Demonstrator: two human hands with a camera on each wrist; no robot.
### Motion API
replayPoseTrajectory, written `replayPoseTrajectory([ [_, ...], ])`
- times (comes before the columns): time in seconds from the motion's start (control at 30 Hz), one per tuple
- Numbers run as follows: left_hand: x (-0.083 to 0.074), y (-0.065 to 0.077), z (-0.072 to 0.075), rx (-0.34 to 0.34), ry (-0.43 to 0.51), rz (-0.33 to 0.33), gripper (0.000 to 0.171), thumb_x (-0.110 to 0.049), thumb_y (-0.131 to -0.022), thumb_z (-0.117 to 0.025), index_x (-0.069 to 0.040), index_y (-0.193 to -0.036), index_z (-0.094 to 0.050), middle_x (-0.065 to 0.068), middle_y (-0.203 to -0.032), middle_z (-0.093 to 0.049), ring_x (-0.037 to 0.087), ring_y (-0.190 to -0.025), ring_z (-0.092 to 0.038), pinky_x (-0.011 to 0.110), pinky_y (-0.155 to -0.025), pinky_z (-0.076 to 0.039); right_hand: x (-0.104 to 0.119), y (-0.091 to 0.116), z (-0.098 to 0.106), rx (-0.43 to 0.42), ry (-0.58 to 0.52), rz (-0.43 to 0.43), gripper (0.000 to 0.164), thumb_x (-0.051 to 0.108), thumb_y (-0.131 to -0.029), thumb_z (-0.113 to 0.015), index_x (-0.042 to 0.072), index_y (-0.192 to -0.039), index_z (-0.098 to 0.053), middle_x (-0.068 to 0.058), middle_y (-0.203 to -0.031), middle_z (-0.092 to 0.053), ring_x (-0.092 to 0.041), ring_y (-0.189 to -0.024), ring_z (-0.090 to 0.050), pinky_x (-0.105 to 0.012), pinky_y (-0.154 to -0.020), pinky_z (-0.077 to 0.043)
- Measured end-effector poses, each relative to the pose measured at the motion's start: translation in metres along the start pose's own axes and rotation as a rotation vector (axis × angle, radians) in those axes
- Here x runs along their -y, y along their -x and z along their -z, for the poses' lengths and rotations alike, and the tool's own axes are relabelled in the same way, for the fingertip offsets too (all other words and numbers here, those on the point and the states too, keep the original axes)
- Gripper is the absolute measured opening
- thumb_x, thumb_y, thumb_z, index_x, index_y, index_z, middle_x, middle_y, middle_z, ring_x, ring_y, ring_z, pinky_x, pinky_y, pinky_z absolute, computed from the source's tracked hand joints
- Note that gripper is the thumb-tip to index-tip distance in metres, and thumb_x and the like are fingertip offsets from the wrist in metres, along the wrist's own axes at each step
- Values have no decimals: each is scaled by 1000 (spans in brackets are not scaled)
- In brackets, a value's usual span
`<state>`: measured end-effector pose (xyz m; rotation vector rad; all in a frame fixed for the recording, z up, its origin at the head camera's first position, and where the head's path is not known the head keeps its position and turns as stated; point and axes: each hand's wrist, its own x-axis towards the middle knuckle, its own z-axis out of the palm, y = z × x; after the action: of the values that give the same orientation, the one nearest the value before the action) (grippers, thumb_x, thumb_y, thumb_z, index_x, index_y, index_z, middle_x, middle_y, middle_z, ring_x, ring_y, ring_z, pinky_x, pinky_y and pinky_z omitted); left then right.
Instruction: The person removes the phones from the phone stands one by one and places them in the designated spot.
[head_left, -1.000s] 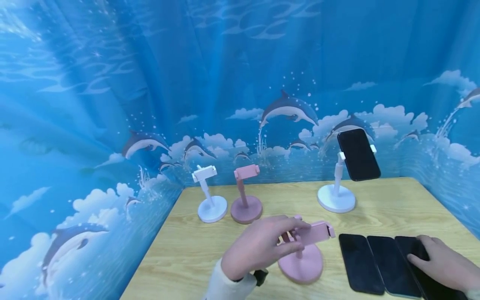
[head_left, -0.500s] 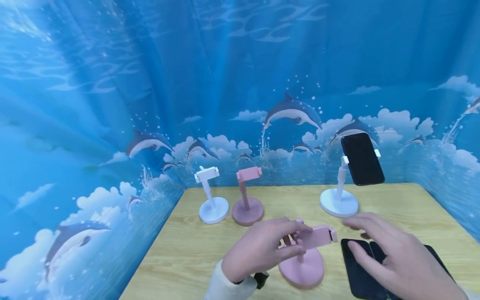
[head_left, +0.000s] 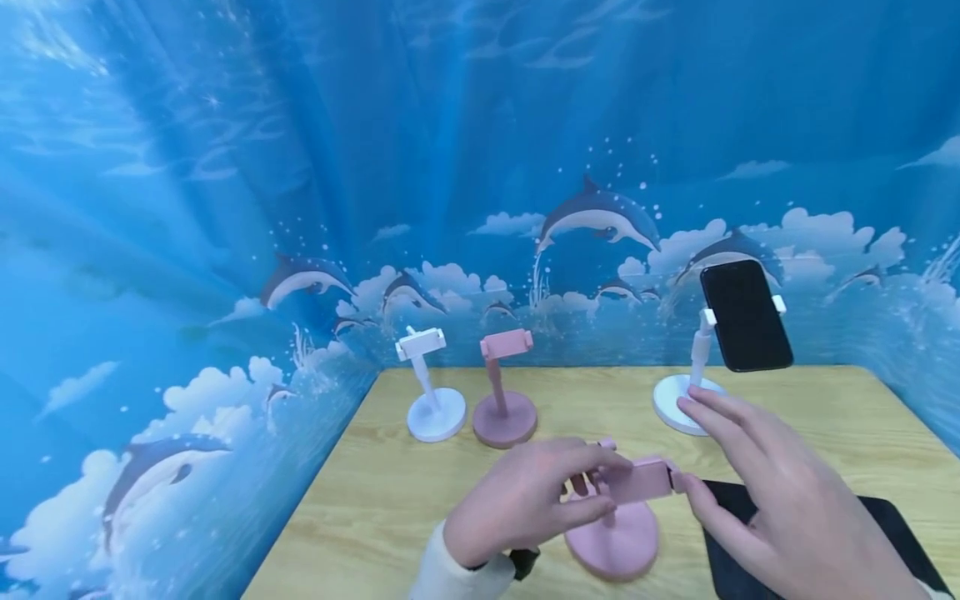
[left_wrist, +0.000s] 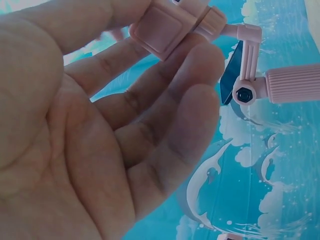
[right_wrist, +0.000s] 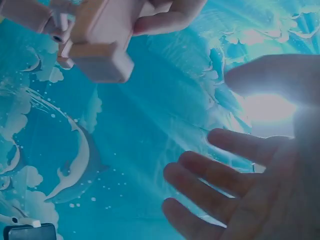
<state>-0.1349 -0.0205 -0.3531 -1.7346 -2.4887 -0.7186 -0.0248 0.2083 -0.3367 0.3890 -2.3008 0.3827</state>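
Observation:
My left hand [head_left: 525, 496] pinches the left part of the clamp head on a light pink phone stand [head_left: 617, 542]. Its round base stands on the table. In the left wrist view, thumb and fingers are around the clamp's end block [left_wrist: 160, 30]. My right hand [head_left: 787, 508] hovers with spread fingers at the clamp's right end; from the head view, contact cannot be made out. The right wrist view shows that hand's fingers [right_wrist: 210, 175] apart from the clamp [right_wrist: 100, 55] and holding nothing. Beneath the right hand lie black phones [head_left: 723, 546], partly hidden.
At the back right, a white phone stand [head_left: 667, 404] holds an upright, tilted black phone [head_left: 746, 317]. A white stand [head_left: 435, 414] and a darker pink stand [head_left: 504, 419] stand at the back left. A dolphin-print curtain [head_left: 450, 167] rises behind the wooden table [head_left: 375, 517].
My right hand has lifted off the rightmost phone and moved left to the clamp's right end, its fingers spreading. The left hand keeps its grip. The view has shifted slightly.

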Motion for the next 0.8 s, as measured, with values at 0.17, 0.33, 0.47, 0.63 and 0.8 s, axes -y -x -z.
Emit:
replayPoseTrajectory([
  [0.17,0,0,1,-9,0,-5,31,-33,-95,-57,-27,-126,-58,-19,-106,-60,-12,-84,-53,6,-71,-43,-9,1,-3,36,8,-38,77,33,-73,-78,19,-142,-44,-4,-139,-47,-26,-111,-53,-43,-79,-45],
  [0.33,0,0,2,-16,-10,-3,31,-32,-95,-58,-26,-125,-58,-19,-107,-60,-14,-83,-51,4,-71,-42,-12,-1,-5,16,-49,-32,66,37,-79,-70,16,-138,-49,-6,-134,-50,-27,-111,-51,-51,-83,-40],
  [0.47,-2,0,2,-25,-26,-5,30,-31,-94,-58,-25,-124,-59,-18,-106,-60,-13,-83,-52,3,-72,-40,-11,-3,-4,2,-58,-29,62,38,-80,-68,15,-134,-51,-7,-130,-52,-28,-111,-51,-53,-83,-39],
  [0.63,-3,-1,2,-12,-42,17,35,-32,-92,-61,-23,-126,-56,-19,-103,-59,-12,-83,-51,4,-72,-41,-9,-1,-3,9,-44,-50,68,28,-72,-77,16,-134,-52,-8,-129,-53,-28,-109,-52,-54,-80,-41],
  [0.8,-3,-2,2,36,-63,50,44,-36,-89,-65,-24,-129,-52,-22,-102,-56,-14,-83,-48,5,-72,-40,-7,0,-1,23,-48,-83,69,26,-72,-79,17,-134,-51,-7,-129,-53,-28,-107,-54,-56,-80,-43],
])
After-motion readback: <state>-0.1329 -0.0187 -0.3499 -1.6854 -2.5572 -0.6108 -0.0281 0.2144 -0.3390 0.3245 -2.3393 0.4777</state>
